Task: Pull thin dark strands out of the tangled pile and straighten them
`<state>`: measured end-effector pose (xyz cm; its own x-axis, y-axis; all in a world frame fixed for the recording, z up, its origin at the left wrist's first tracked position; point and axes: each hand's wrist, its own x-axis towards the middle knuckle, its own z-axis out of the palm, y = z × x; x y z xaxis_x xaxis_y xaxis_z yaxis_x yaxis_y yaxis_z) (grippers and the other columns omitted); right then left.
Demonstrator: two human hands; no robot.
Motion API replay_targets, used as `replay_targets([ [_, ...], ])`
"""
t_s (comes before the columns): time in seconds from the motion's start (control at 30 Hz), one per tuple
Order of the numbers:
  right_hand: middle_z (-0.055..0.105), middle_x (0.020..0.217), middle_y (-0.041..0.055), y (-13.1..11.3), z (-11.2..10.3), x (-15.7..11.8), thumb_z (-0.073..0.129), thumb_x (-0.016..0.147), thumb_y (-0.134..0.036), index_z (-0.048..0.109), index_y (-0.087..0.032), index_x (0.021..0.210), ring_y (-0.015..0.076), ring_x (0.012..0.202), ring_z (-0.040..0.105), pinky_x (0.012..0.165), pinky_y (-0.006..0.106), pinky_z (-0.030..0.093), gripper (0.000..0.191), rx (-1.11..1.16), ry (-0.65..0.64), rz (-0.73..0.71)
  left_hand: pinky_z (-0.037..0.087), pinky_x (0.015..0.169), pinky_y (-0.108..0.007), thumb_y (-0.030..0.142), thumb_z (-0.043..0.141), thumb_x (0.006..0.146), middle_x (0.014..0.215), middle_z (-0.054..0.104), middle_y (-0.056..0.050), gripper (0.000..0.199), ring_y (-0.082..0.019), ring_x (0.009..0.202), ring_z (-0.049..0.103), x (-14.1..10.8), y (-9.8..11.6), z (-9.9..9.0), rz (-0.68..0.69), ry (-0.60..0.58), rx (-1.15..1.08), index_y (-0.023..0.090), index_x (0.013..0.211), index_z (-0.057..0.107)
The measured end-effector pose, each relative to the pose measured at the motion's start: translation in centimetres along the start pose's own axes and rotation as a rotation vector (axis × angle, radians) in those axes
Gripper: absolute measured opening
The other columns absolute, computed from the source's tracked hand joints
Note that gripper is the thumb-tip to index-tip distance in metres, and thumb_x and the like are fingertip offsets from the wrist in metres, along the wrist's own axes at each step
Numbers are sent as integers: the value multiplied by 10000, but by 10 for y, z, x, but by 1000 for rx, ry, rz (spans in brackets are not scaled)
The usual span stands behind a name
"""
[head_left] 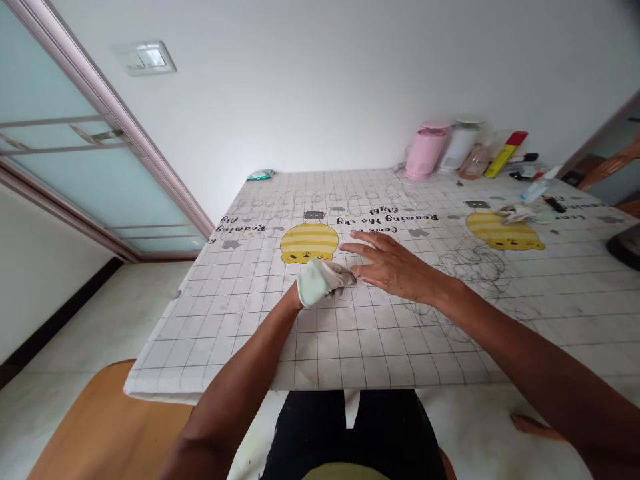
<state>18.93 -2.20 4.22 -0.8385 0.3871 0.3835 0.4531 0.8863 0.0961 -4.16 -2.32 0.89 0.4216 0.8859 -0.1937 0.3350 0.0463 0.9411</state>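
My left hand wears a pale green and white work glove, its fingers closed together low over the tablecloth. A thin wire loop shows just under those fingertips and appears to be pinched in them. Bare and spread-fingered, my right hand reaches in from the right, its lowest finger close to the gloved fingertips; I cannot tell whether they touch. Loose tangled coils of thin wire lie right of my right hand. Farther back, several thin rings sit in rows on the cloth.
The checked tablecloth covers the table. Another glove lies at the right. Along the wall stand a pink cylindrical device, a white one, a bottle and a yellow-red can. An orange-brown seat is at lower left.
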Motion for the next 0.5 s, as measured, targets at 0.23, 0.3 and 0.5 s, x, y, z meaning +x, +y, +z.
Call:
replay_targets([
  [0.23, 738, 1220, 80, 4, 3, 1, 551, 1001, -16, 751, -178, 982, 278, 1411, 519, 1216, 585, 405, 259, -112, -9, -210, 303, 413, -190, 340, 688, 822, 536, 590, 3, 219, -93, 465, 462, 3, -8, 3, -7, -32, 48, 154, 857, 799],
  [0.3, 749, 1008, 55, 6, 6, -2, 566, 989, -8, 737, -193, 927, 261, 1260, 605, 1195, 594, 416, 260, -121, 17, -188, 292, 413, -194, 349, 701, 812, 537, 586, 4, 220, -93, 465, 457, 4, -9, 4, -20, -10, 35, 157, 854, 799],
  [0.5, 616, 711, 9, 0, 13, -5, 539, 1041, -105, 688, -218, 819, 222, 867, 557, 1150, 607, 407, 290, -281, 103, -63, 258, 409, -207, 326, 695, 805, 485, 539, 13, 193, -85, 437, 399, 4, -4, 6, -45, 39, 0, 156, 786, 783],
])
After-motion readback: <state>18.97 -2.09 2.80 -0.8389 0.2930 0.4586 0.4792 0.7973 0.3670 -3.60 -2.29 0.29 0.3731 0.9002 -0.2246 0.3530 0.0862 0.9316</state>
